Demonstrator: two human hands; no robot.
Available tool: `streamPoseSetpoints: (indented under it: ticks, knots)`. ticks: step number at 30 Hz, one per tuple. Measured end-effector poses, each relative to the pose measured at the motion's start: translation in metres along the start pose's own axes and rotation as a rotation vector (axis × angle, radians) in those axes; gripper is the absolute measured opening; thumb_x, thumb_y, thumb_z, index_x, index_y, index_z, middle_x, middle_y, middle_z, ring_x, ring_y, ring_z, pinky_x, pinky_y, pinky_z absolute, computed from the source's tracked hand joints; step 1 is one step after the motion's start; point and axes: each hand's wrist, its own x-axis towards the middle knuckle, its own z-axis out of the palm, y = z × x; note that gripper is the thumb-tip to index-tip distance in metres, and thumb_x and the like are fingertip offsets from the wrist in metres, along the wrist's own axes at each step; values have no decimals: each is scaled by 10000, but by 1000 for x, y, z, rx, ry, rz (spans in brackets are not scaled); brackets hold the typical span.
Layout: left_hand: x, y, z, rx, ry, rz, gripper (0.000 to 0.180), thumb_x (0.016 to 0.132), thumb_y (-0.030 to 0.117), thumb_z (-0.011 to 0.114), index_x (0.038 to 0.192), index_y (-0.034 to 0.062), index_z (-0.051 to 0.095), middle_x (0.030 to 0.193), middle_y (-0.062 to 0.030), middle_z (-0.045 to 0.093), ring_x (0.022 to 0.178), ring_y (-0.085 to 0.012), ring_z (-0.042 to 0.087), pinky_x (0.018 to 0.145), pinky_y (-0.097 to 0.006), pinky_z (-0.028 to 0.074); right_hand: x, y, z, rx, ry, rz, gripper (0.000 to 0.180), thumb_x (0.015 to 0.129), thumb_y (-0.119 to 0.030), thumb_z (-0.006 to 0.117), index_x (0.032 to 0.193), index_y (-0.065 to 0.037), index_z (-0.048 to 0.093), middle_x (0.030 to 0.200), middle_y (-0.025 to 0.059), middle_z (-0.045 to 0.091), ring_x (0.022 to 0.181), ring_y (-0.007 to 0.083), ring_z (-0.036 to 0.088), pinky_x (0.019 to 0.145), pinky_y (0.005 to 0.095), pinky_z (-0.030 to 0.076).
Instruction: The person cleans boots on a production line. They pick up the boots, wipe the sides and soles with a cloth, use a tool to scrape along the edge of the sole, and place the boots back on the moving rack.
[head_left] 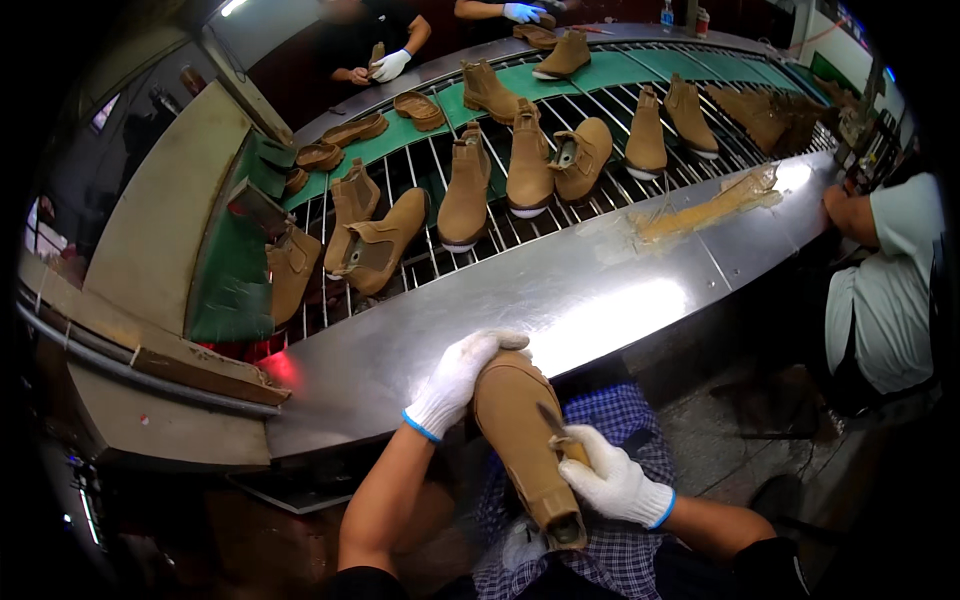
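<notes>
A tan ankle boot [515,425] lies over my lap, its toe toward the metal table edge and its opening toward me. My left hand [458,382], in a white knitted glove, is closed around the toe end. In my right hand [618,482], gloved the same way, is a small knife [572,448] with a dark pointed blade and a light wooden-looking handle. The blade lies against or just over the boot's right side; whether it touches I cannot tell. Under the boot is a blue checked cloth [640,435] across my legs.
Several tan boots [465,195] stand or lie on a rack of metal rods [415,265]. Loose soles [418,112] lie on a green belt [520,82] behind. The steel table edge [480,290] runs before me. Co-workers sit across and at right, one in a light shirt [885,300].
</notes>
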Motion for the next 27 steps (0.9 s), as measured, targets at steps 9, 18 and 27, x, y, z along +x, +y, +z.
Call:
streamPoseSetpoints:
  ticks: [9, 18, 27]
  knots:
    - [0, -18, -27, -52, 7, -89, 399, 1070, 289, 650, 1260, -59, 690, 1282, -207, 738, 1185, -285, 705, 1087, -416, 550, 42, -12, -19, -417, 55, -97, 629, 1055, -362, 629, 1581, -85, 422, 1366, 256, 661, 1072, 411, 747, 864, 449, 646]
    - [7, 6, -30, 135, -87, -215, 294, 990, 105, 729, 1246, -37, 709, 1258, -137, 748, 1148, -212, 693, 1047, -368, 550, 79, 5, -67, -554, 190, -33, 451, 1035, -329, 647, 1426, -116, 576, 1163, 225, 733, 1029, 389, 752, 917, 471, 609]
    - [-24, 3, -46, -1, 47, -86, 482, 867, 178, 875, 1252, -49, 693, 1175, -153, 766, 1090, -229, 720, 1022, -375, 566, 105, -5, -84, -935, 388, -439, 576, 960, -324, 735, 1415, -10, 573, 1158, 201, 694, 984, 364, 705, 839, 472, 592]
